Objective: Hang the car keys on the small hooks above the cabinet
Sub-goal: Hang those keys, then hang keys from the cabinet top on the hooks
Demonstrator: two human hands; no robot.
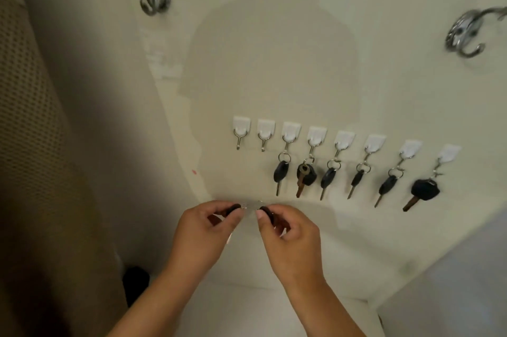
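Head view: left hand (204, 229) and right hand (288, 235) each pinch a black-headed car key (265, 211) by thumb and forefinger; silver rings between the grips, blades hidden. Above: row of white adhesive hooks (241, 131), six loaded.

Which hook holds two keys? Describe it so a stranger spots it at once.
Find the row of eight small white hooks on the cream wall. Count to the fourth hook from the left. Alone in the row, it carries a brass key over a black-headed key.
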